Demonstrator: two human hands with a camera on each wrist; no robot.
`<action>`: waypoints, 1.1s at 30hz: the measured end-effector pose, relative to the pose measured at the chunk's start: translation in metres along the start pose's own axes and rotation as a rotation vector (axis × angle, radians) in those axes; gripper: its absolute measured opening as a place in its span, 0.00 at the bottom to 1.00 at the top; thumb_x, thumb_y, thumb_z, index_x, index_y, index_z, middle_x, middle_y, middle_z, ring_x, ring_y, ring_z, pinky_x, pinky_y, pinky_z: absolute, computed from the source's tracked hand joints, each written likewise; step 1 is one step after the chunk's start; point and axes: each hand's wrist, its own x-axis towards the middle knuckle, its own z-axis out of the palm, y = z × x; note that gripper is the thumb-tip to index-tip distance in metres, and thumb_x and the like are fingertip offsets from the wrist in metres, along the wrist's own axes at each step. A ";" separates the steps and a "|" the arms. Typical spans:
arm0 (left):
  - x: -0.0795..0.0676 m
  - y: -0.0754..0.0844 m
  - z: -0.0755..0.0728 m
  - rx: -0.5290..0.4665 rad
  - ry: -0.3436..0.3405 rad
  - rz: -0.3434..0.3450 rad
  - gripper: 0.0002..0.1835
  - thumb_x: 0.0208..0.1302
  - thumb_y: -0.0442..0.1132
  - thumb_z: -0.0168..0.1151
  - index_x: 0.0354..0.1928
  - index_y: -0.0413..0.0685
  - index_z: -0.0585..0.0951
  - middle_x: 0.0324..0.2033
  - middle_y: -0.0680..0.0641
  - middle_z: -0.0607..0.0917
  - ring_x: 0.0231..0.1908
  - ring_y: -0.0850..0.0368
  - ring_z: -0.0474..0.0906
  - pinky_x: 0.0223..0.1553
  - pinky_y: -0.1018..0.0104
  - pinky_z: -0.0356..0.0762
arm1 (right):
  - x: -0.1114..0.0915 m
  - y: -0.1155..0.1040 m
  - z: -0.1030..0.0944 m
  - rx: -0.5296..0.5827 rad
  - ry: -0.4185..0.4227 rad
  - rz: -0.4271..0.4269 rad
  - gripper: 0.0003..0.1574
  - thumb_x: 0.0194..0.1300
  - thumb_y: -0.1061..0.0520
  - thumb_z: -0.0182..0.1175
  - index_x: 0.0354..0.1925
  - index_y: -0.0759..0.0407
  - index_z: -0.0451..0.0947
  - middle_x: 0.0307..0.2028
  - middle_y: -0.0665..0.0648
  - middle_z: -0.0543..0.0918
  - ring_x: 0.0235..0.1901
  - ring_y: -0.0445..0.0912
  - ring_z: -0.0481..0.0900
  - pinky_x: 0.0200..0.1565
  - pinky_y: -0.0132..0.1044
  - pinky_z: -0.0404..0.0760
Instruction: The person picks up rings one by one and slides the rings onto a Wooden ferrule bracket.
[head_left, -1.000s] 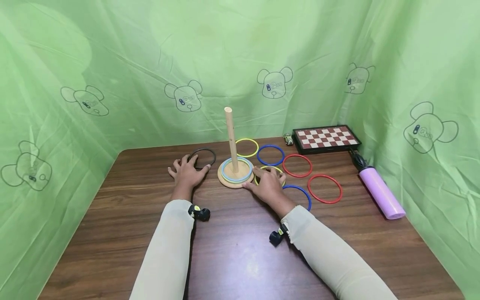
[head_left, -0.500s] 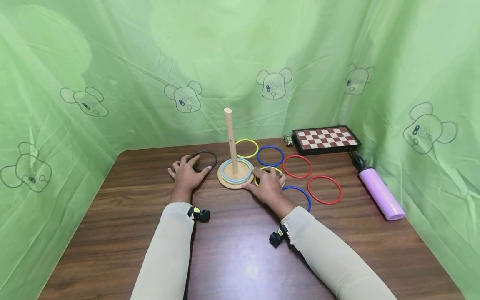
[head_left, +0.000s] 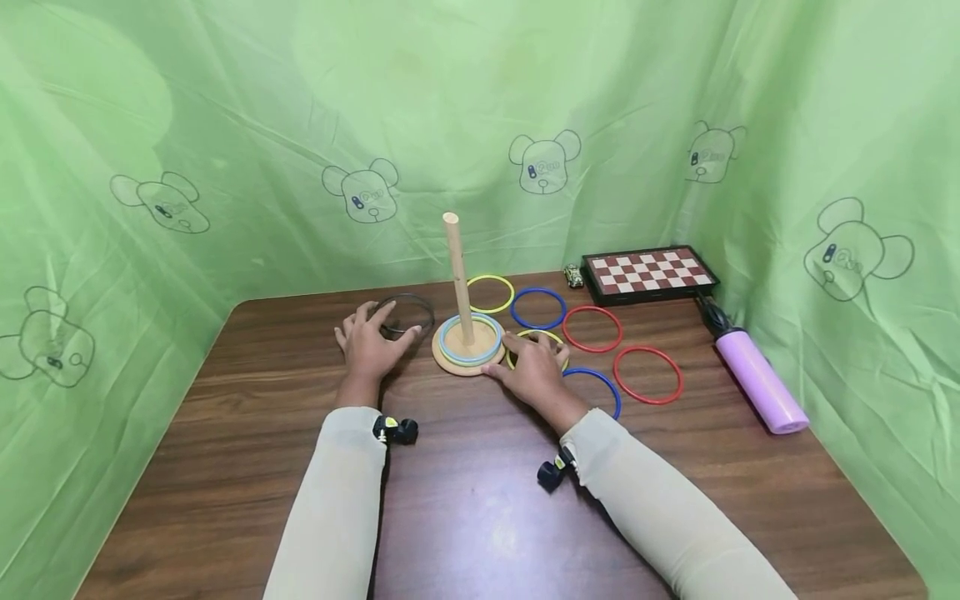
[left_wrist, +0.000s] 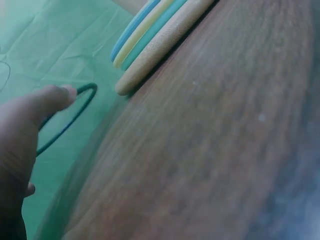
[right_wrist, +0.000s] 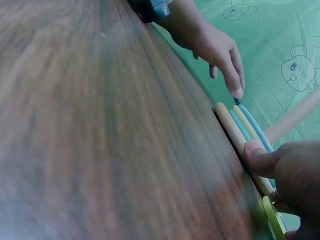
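In the head view my left hand (head_left: 369, 343) pinches a thin dark ring (head_left: 432, 315) between thumb and fingers, left of a wooden ring-toss stand (head_left: 457, 275). The left wrist view has this ring (left_wrist: 70, 126) slightly raised off the table, beside the round base (left_wrist: 131, 82). Blue, yellow and green rings (left_wrist: 145, 31) lie stacked on that base around the upright peg. My right hand (head_left: 537, 372) grips the base's right edge, its thumb (right_wrist: 257, 152) against the rim. A yellow ring (head_left: 564, 357) lies partly hidden under the right hand's fingers.
Right of the stand lie another yellow ring (head_left: 513, 293), blue rings (head_left: 564, 308) and red rings (head_left: 681, 383). Farther back are a small toy car (head_left: 573, 276) and a checkered board (head_left: 651, 272). A purple hand pump (head_left: 761, 383) lies at the right. Green curtains (head_left: 262, 142) surround the table.
The dark ring has come up slightly in the left hand, with a second dark outline beneath it now. The right hand stays at the base, and the whole head view has shifted a little.
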 end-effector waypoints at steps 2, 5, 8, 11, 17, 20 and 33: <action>0.001 0.003 -0.002 -0.023 0.032 0.013 0.41 0.61 0.67 0.77 0.74 0.61 0.82 0.76 0.39 0.74 0.74 0.26 0.66 0.77 0.17 0.46 | 0.001 0.000 -0.001 0.000 -0.005 0.001 0.50 0.62 0.26 0.76 0.75 0.46 0.80 0.72 0.51 0.84 0.74 0.61 0.71 0.72 0.73 0.53; 0.001 0.006 -0.005 -0.063 0.076 0.032 0.40 0.61 0.65 0.78 0.73 0.58 0.83 0.75 0.37 0.75 0.73 0.26 0.67 0.77 0.20 0.50 | 0.002 0.000 -0.001 -0.006 -0.010 0.008 0.50 0.62 0.26 0.76 0.75 0.46 0.80 0.71 0.50 0.84 0.75 0.61 0.70 0.73 0.74 0.52; 0.002 0.009 -0.008 -0.105 0.123 0.051 0.40 0.60 0.63 0.80 0.72 0.57 0.84 0.74 0.35 0.76 0.71 0.25 0.68 0.76 0.21 0.51 | 0.002 -0.001 -0.001 -0.015 -0.012 0.010 0.50 0.62 0.26 0.75 0.75 0.45 0.80 0.73 0.50 0.83 0.74 0.61 0.70 0.73 0.75 0.52; 0.003 0.012 -0.012 -0.134 0.173 0.063 0.39 0.58 0.61 0.81 0.70 0.55 0.85 0.73 0.35 0.77 0.70 0.25 0.70 0.77 0.22 0.51 | 0.003 -0.001 -0.001 -0.017 -0.012 0.006 0.50 0.62 0.27 0.76 0.74 0.46 0.80 0.73 0.50 0.82 0.73 0.62 0.71 0.73 0.75 0.53; 0.008 0.022 -0.023 -0.217 0.246 0.111 0.37 0.57 0.59 0.84 0.66 0.51 0.88 0.72 0.34 0.78 0.68 0.27 0.72 0.76 0.22 0.52 | 0.003 -0.002 0.000 -0.025 -0.006 0.003 0.50 0.62 0.26 0.75 0.74 0.46 0.80 0.74 0.50 0.82 0.72 0.62 0.72 0.71 0.73 0.54; 0.009 0.030 -0.031 -0.287 0.270 0.122 0.35 0.57 0.56 0.84 0.65 0.50 0.88 0.71 0.34 0.78 0.69 0.28 0.71 0.76 0.24 0.53 | 0.002 -0.002 0.001 -0.030 -0.009 0.004 0.51 0.62 0.26 0.75 0.75 0.45 0.80 0.74 0.51 0.82 0.72 0.61 0.72 0.71 0.73 0.54; 0.014 0.065 -0.073 -0.461 0.438 0.183 0.33 0.55 0.49 0.87 0.63 0.47 0.89 0.69 0.33 0.79 0.69 0.34 0.74 0.74 0.36 0.66 | 0.004 -0.001 0.002 -0.023 0.010 -0.006 0.50 0.62 0.26 0.76 0.74 0.46 0.81 0.73 0.52 0.82 0.71 0.61 0.73 0.70 0.72 0.56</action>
